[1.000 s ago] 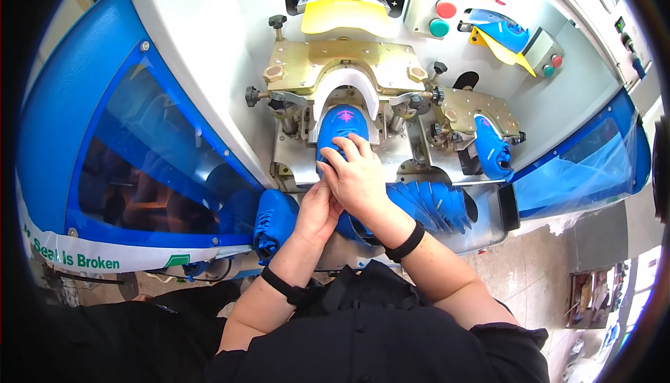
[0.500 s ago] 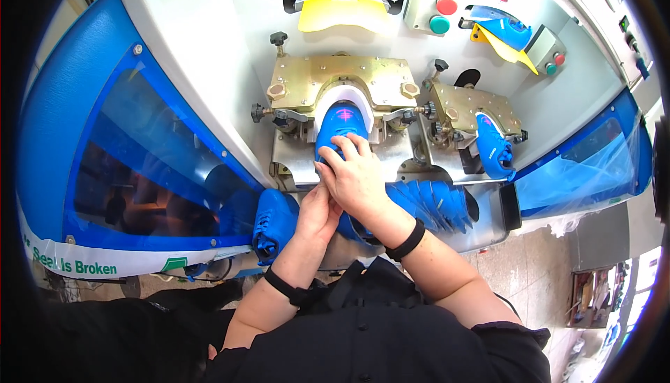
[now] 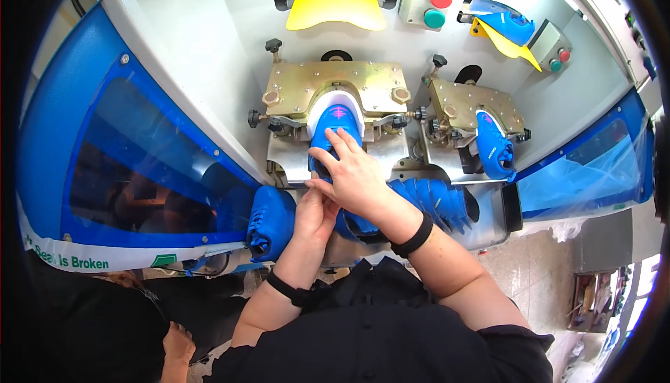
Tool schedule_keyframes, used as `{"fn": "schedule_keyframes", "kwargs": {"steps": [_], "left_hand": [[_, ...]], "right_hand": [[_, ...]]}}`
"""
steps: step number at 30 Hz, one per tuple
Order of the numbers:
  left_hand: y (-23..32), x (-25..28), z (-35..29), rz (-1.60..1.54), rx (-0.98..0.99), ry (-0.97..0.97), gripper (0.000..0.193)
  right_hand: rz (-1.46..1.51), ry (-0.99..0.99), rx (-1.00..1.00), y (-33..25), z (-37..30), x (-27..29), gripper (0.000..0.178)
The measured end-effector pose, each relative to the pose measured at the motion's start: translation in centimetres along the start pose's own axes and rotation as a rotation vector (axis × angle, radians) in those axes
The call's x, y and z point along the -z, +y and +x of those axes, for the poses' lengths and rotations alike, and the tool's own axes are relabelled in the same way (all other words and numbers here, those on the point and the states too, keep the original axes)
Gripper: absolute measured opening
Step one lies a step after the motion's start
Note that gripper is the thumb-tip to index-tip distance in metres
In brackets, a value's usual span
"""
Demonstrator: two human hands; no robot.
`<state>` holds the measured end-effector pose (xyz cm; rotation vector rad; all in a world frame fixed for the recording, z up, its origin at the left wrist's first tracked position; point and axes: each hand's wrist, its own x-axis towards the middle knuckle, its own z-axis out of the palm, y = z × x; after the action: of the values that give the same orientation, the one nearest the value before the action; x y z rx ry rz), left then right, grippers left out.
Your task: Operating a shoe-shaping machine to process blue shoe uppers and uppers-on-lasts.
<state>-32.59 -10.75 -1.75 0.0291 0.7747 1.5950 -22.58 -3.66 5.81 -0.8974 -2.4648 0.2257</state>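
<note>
A blue shoe upper [image 3: 338, 116] with a pink mark on its toe points away from me, its toe inside the white curved pad [image 3: 354, 98] of a brass-coloured clamp [image 3: 293, 79]. My right hand [image 3: 356, 177] lies over its lacing, fingers spread and fairly straight, thumb toward the heel end. Behind the heel end, my left hand [image 3: 317, 215] is closed, its fingers curled close under the right hand. The hands cover most of the rear of the upper. A second blue upper [image 3: 494, 149] sits at the smaller clamp [image 3: 474, 100] to the right.
Several nested blue uppers [image 3: 433, 201] lie right of my hands, and another upper [image 3: 271, 222] stands left. Push buttons [image 3: 434, 18] and a yellow curved flap [image 3: 335, 12] are on the back wall. Blue windowed panels [image 3: 139, 153] flank the machine. Another person's hand [image 3: 179, 344] shows at lower left.
My right hand's fingers have straightened and spread over the upper. My left hand stays behind the heel end. The other person's hand has come further into view at lower left.
</note>
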Motion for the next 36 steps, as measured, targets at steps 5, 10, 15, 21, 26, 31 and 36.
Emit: {"fn": "schedule_keyframes", "kwargs": {"steps": [5, 10, 15, 21, 26, 31, 36], "left_hand": [[-0.7, 0.5, 0.2, 0.016, -0.033, 0.016, 0.032], [-1.0, 0.7, 0.5, 0.064, -0.070, 0.030, 0.028], [-1.2, 0.7, 0.2, 0.048, -0.102, 0.044, 0.030], [-1.4, -0.8, -0.2, 0.120, -0.102, 0.029, 0.038], [-1.6, 0.6, -0.7, 0.160, -0.073, 0.139, 0.053], [-5.0, 3.7, -2.4, 0.348, 0.172, 0.084, 0.051], [-11.1, -6.0, -3.6, 1.089, 0.117, -0.503, 0.028]], "right_hand": [[-0.004, -0.038, 0.029, 0.3, 0.0, 0.2, 0.056], [-0.032, 0.003, 0.063, 0.5, -0.2, -0.7, 0.059], [-0.039, 0.019, 0.098, 0.5, -0.5, -0.9, 0.059], [0.101, 0.110, 0.144, 1.8, -3.3, 1.9, 0.052], [0.162, 0.182, 0.048, 7.6, -13.9, 6.6, 0.028], [0.109, 0.279, -0.572, 17.0, -23.6, 8.4, 0.010], [0.301, 0.099, -0.776, 23.4, -25.5, 4.0, 0.025]]}}
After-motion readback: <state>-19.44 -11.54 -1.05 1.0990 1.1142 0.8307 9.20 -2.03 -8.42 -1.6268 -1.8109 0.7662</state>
